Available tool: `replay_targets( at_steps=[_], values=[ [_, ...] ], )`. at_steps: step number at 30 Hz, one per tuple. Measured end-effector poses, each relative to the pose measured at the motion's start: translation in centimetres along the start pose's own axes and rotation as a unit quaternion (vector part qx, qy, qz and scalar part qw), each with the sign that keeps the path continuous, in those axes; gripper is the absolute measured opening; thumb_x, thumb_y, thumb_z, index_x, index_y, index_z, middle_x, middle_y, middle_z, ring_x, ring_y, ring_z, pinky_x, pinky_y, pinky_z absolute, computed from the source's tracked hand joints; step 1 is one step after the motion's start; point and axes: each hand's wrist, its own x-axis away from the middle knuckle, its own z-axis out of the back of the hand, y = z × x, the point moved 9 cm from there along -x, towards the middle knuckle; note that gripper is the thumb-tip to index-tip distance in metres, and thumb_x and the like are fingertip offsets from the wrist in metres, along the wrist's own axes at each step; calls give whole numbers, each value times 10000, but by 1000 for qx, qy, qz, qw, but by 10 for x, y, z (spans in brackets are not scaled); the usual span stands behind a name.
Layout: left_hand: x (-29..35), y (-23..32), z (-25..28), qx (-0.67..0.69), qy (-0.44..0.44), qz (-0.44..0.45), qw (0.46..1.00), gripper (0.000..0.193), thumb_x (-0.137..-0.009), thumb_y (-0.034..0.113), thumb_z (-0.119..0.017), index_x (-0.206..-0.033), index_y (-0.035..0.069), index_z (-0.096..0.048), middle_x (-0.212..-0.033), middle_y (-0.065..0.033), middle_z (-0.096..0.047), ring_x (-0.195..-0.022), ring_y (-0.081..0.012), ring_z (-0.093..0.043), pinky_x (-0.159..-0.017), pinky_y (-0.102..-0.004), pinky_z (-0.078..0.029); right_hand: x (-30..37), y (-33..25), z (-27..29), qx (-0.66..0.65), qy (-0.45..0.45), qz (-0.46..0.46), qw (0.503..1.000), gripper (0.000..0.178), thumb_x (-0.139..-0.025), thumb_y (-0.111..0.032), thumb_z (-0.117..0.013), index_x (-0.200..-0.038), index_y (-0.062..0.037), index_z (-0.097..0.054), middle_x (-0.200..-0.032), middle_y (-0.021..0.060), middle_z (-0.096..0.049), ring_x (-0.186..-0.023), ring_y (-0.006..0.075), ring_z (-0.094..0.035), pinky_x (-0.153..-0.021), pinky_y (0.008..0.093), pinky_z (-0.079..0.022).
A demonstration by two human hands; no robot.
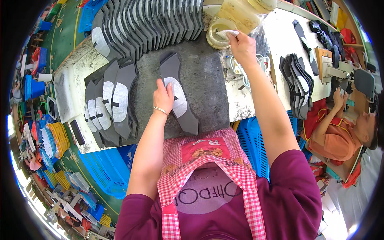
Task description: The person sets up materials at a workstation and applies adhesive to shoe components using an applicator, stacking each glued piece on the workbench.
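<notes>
A curved dark grey padded piece (pixel 182 106) with a light grey patch and a small black tab lies before me on a dark work mat (pixel 208 92). My left hand (pixel 163 98) grips its left edge, fingers closed and the thumb on the patch. Up at the right, my right hand (pixel 243 47) pinches a white flat spreader (pixel 227 34), whose broad end is over the mouth of a round pale tub (pixel 214 42). To the left of my left hand, several similar pieces (pixel 120 100) lie overlapped in a fan.
Many more dark pieces (pixel 152 24) stand in a row at the back. A yellowish jar (pixel 240 16) is beside the tub. Another stack (pixel 298 84) lies at right, near a sewing machine (pixel 336 72) and a seated person (pixel 340 136). Blue crates (pixel 106 170) sit below the table.
</notes>
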Motion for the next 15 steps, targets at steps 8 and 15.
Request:
replay_targets(
  at_steps=[8,15],
  values=[
    [-1,9,-16,147,27,9,989,297,-945,247,-491,-1106,6,-429,-836,-234,-624,-755,-406,-620,-675,-456,-480,11,65,-24,-359,-63,-270,891,210,-876,-136,-635,-935,65,-615,-839,115,-663,-699,165,-642,-648,256,-514],
    [-19,68,-64,89,-79,43,992,382,-946,219,-447,-1258,16,-359,-943,-260,-631,-876,-457,-602,-742,-509,-471,73,65,-18,-493,-36,-328,805,124,-841,-81,-651,-899,29,-646,-828,125,-681,-665,178,-658,-610,272,-541]
  ],
)
